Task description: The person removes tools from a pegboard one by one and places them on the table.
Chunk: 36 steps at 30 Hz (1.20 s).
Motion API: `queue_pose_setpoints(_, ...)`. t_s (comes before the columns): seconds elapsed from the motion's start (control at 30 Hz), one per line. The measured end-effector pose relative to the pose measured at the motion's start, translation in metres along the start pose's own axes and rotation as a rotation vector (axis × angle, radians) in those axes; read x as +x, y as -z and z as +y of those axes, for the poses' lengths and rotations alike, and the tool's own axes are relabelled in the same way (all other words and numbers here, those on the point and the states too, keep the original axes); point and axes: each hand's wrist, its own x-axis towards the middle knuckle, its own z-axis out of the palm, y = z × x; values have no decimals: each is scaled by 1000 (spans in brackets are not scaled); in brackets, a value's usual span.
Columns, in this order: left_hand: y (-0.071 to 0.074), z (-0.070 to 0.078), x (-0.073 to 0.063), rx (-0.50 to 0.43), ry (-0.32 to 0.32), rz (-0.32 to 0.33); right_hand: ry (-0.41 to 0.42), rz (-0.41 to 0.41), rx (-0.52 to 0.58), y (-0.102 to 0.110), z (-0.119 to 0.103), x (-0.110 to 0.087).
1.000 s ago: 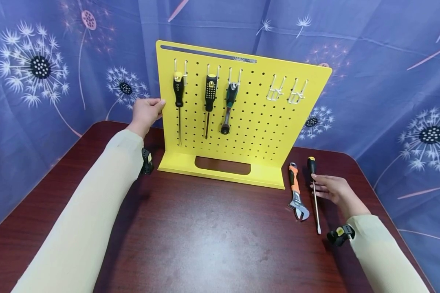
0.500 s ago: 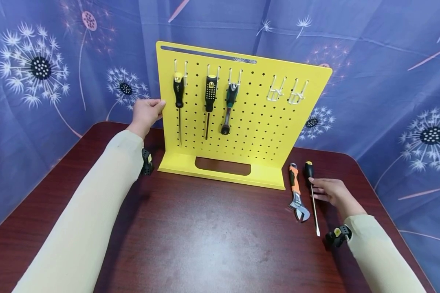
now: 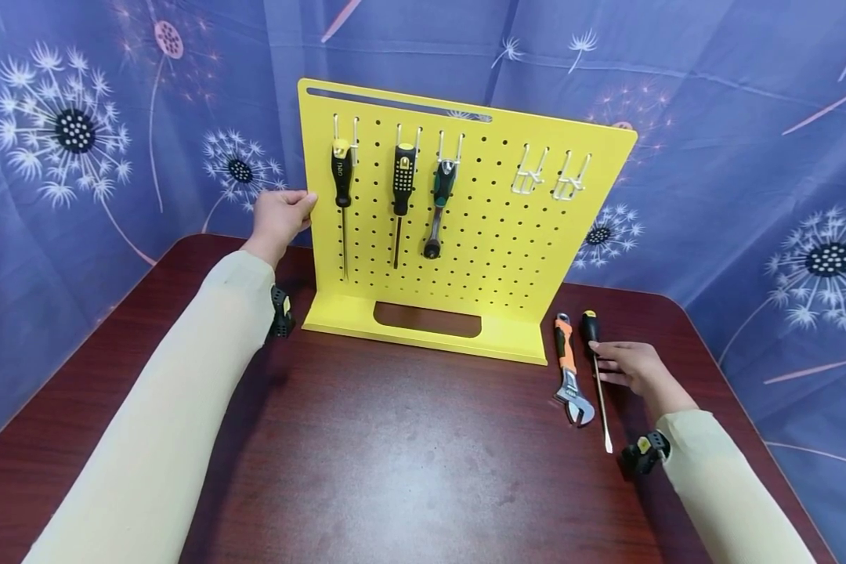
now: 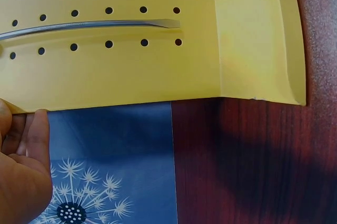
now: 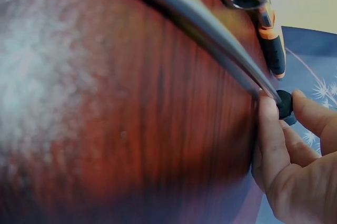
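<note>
My left hand [image 3: 280,219] pinches the left edge of a yellow pegboard [image 3: 507,258], thumb in front; the left wrist view shows the fingertips at that edge too. At the right, my right hand [image 3: 634,366] holds a flat-head screwdriver [image 3: 601,395] between thumb and fingers, near the lower end of its black, yellow-capped handle. Its shank points toward the front of the table. In the right wrist view the handle end [image 5: 284,104] sits between the fingertips. Just left of it lies an adjustable wrench [image 3: 568,368] with an orange and black grip.
Hanging from hooks on the board are two screwdrivers, one at far left [image 3: 342,172] and one beside it [image 3: 404,180], and a ratchet wrench [image 3: 440,207]. Two white hooks [image 3: 529,172] at the right hold nothing. A blue dandelion-print curtain [image 3: 423,47] surrounds the dark wooden table [image 3: 395,439].
My right hand and the screwdriver have shifted slightly left, closer to the adjustable wrench. The left hand stays at the board's edge.
</note>
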Motion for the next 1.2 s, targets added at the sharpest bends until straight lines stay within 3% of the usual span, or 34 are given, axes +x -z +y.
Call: queue_pose_setpoints(1.2,0,0,0,4,-1,-2,7,56,-141,-5,-6,-5)
